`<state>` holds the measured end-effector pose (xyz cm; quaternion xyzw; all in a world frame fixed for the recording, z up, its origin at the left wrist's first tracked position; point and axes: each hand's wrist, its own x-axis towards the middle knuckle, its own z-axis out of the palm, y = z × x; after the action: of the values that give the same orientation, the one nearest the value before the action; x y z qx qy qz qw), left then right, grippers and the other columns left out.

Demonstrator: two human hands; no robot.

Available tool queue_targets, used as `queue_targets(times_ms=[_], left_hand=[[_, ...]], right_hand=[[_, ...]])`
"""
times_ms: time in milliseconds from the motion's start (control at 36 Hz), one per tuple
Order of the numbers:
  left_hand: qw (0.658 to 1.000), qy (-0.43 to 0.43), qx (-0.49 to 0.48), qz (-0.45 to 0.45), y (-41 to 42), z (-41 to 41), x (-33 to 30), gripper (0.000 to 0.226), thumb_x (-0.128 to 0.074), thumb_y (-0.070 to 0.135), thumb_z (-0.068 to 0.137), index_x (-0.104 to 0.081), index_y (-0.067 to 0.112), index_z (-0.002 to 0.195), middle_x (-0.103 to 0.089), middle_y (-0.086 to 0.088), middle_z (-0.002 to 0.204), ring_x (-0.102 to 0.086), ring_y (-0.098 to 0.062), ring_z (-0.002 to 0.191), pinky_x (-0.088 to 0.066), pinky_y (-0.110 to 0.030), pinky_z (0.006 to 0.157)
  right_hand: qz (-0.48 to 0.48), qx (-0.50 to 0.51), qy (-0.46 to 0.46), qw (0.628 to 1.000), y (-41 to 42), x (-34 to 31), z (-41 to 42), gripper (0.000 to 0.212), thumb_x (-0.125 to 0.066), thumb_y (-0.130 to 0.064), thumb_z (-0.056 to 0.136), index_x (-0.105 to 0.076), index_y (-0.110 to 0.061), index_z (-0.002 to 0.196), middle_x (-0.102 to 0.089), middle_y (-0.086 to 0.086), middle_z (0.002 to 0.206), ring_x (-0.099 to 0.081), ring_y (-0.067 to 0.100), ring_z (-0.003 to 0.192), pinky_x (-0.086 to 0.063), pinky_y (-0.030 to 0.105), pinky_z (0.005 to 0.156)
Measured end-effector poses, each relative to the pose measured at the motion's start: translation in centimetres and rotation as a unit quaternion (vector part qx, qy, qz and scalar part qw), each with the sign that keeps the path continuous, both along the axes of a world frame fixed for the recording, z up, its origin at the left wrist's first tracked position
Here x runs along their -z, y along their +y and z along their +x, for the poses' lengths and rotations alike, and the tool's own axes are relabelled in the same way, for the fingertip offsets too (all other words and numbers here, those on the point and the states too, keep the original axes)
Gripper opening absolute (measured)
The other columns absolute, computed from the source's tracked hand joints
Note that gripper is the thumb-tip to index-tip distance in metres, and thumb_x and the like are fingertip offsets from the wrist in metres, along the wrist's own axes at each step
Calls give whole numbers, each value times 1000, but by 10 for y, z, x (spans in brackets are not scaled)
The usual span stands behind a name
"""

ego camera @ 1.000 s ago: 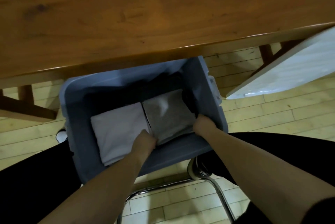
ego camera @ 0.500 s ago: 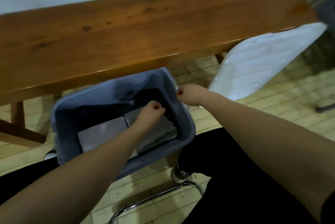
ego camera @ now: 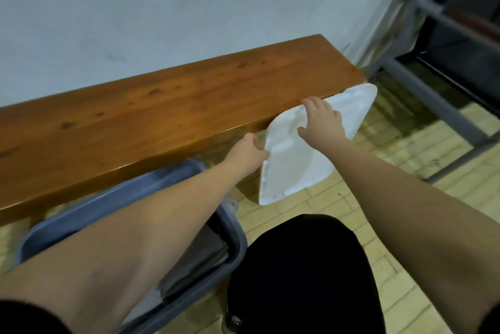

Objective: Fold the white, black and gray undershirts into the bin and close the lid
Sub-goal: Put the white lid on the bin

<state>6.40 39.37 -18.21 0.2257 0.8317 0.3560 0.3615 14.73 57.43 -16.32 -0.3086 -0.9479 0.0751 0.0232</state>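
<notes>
The bin (ego camera: 230, 228) sits on the floor nearest the person, under the left forearm. It is open-topped, and a folded gray undershirt (ego camera: 200, 260) shows inside against its right wall. The white and black undershirts cannot be confirmed in this view.

One second ago both hands were down in the bin, settling the gray undershirt. They have since left it and reached the white lid (ego camera: 295, 160), which leans against the front edge of the wooden bench (ego camera: 162, 117).

The left hand (ego camera: 247, 153) grips the lid's left edge with curled fingers. The right hand (ego camera: 322, 120) rests on the lid's upper face, fingers spread and bent over its top edge.

Judgement: packing appears complete. Closing the lid remains.
</notes>
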Motion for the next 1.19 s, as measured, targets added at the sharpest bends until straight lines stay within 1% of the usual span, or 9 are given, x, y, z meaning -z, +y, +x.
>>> queue_targets(times_ms=[139,250,389,556,694,833,972,1111,1194], left_hand=[[998,36,48,-10,27,0,-3,66,-64,28,93,-33,23,151,-46,0,149,-51,-24,128,-47,-33,96],[993,21,102,-61,33,6,3,57,-60,29,96,-40,20,148,-54,-3,140,-56,-22,117,-46,-29,83],[993,5,100,-65,27,12,6,43,-53,34,99,-50,21,141,-62,0,126,-59,-18,106,-49,-30,82],[999,18,39,16,5,16,-19,51,-62,35,94,-47,32,142,-61,9,128,-59,-15,110,-51,-35,86],[993,20,-9,116,-20,27,-71,37,-65,27,92,-53,37,126,-61,19,106,-57,-6,95,-47,-28,77],[975,51,-44,214,-66,43,-121,34,-64,26,93,-52,43,119,-59,27,104,-56,3,96,-44,-19,71],[961,78,-107,243,-124,56,-151,43,-68,29,90,-55,34,131,-65,18,115,-61,-10,106,-51,-34,90],[947,104,-147,265,-188,63,-169,36,-68,28,91,-56,33,124,-66,19,106,-63,-3,96,-47,-20,71],[941,128,-163,269,-230,68,-172,31,-68,28,91,-58,37,120,-69,18,106,-65,-4,95,-51,-23,75]], right_hand=[[58,-26,-43,997,10,7,-1,64,-62,-34,93,-33,-21,148,-33,2,153,-32,27,140,-32,43,109],[135,-36,-56,989,2,14,3,39,-60,-41,94,-54,-22,127,-50,1,129,-40,27,124,-33,40,102],[121,-102,-76,985,1,10,7,32,-62,-46,91,-58,-21,111,-63,-2,113,-55,22,117,-30,40,111],[112,-120,-54,985,-2,-27,15,35,-59,-48,93,-57,-18,109,-63,0,107,-58,23,105,-40,36,94],[126,-127,-1,984,-20,-85,21,36,-59,-52,91,-61,-21,109,-62,-3,100,-57,21,98,-36,35,92],[155,-153,53,975,-60,-161,31,34,-62,-52,89,-56,-20,94,-59,-3,92,-56,22,96,-35,35,91],[201,-219,98,950,-117,-223,39,39,-58,-53,91,-60,-19,110,-63,1,106,-57,26,103,-36,37,94],[248,-264,150,920,-172,-271,45,46,-54,-59,91,-60,-20,116,-64,-1,109,-56,24,105,-37,37,93],[246,-285,191,907,-199,-286,47,49,-55,-61,90,-60,-20,116,-64,-2,107,-53,22,104,-35,33,86]])
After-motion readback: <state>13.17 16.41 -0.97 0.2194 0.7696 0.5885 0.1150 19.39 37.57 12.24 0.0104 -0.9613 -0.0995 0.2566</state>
